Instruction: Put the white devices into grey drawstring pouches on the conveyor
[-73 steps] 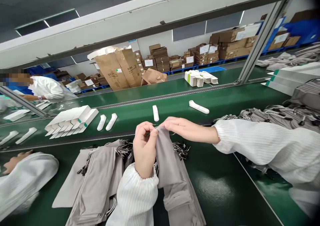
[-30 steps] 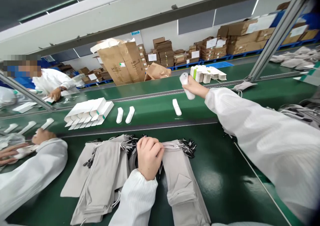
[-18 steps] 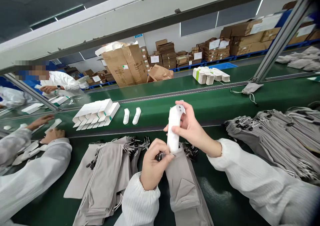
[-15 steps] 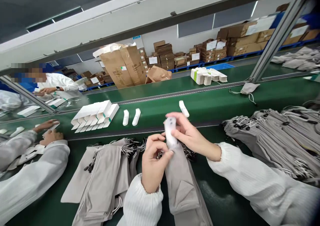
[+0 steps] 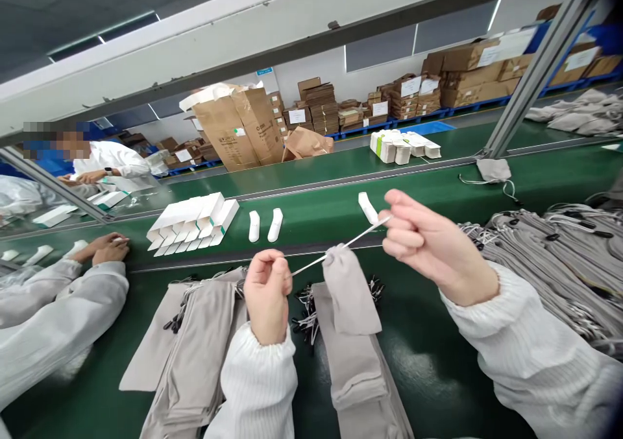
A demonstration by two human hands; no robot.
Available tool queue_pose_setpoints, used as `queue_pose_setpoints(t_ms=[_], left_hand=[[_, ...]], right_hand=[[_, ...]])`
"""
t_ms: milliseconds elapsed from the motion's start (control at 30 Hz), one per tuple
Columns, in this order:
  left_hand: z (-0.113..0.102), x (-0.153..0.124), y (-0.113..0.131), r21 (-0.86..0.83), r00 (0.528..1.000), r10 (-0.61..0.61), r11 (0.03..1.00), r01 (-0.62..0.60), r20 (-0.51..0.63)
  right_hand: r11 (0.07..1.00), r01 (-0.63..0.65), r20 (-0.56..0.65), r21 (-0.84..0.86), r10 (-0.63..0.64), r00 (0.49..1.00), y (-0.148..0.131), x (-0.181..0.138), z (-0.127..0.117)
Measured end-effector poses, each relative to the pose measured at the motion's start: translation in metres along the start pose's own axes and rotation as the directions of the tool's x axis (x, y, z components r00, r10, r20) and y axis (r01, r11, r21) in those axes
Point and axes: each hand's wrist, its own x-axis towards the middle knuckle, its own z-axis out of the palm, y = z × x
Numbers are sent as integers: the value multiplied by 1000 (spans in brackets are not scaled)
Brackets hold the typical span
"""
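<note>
A small grey drawstring pouch (image 5: 353,296) hangs with its neck gathered, over a stack of grey pouches (image 5: 355,374). Its white drawstring (image 5: 308,266) is stretched taut between my hands. My left hand (image 5: 267,290) pinches one end, left of the pouch. My right hand (image 5: 431,244) grips the other end, higher and to the right. What the pouch contains is hidden. Just beyond my right hand, a white device (image 5: 366,207) lies on the green belt (image 5: 316,222).
More grey pouches (image 5: 199,342) lie to the left, and a large heap of pouches (image 5: 545,264) to the right. White open boxes (image 5: 192,222) and two white devices (image 5: 275,225) rest on the belt. A co-worker's hands (image 5: 109,248) are at far left.
The white device I held over the pouch is out of sight. My hands have moved apart, and the pouch's neck is drawn together. The belt items have shifted slightly right.
</note>
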Motion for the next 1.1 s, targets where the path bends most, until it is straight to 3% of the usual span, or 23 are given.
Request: queue_pose_setpoints(t_ms=[67,100,167,200,233,267,333,400,433,500,600,767,900,933,1000,1067,1100], left_hand=[[-2,-5,-6,178,989,79,979,-101,127],[-3,-8,-9,296,971,120,938,-179,206],[-8,-16,-19,498,918,177,795,-346,355],[-12,-19,-25,567,888,194,708,-420,416],[-15,-21,-30,616,861,206,624,-482,465],[-19,-22,-35,649,839,215,548,-528,501],[-24,-23,-44,684,806,228,434,-586,546],[-27,-22,-50,687,780,238,374,-623,578],[-28,-21,-51,681,768,244,358,-639,592],[-29,-18,-52,659,737,262,332,-675,623],[-28,-13,-50,620,678,289,276,-735,676],[-27,-12,-37,516,558,340,214,-830,757],[-24,-18,-25,528,555,414,190,-828,721],[-23,-20,-23,540,566,421,193,-819,709],[-21,-21,-20,545,592,388,235,-805,706],[-19,-22,-18,524,619,305,340,-781,724],[-18,-22,-17,511,634,263,408,-756,728]], right_hand=[[968,240,-168,-67,-248,954,-13,11,-5],[913,384,-249,-138,-407,879,-17,20,-9],[733,580,-333,-354,-679,655,-15,44,-22],[648,589,-322,-482,-757,569,-11,58,-30],[580,544,-283,-607,-797,534,-5,72,-39],[523,458,-227,-718,-799,557,3,86,-49],[407,204,-146,-890,-680,718,23,111,-68],[256,-90,-201,-963,-452,869,45,129,-85],[183,-225,-276,-957,-342,898,56,135,-93],[97,-407,-419,-908,-218,882,74,142,-106],[79,-491,-497,-867,-189,847,93,142,-119],[128,-368,-387,-921,-197,901,101,139,-116],[291,-177,-242,-940,-203,949,99,133,-89],[354,-125,-207,-927,-201,958,97,128,-79],[584,3,-120,-812,-171,978,91,113,-56],[844,104,-7,-526,-126,992,80,92,-32],[922,119,45,-368,-110,993,74,81,-21]])
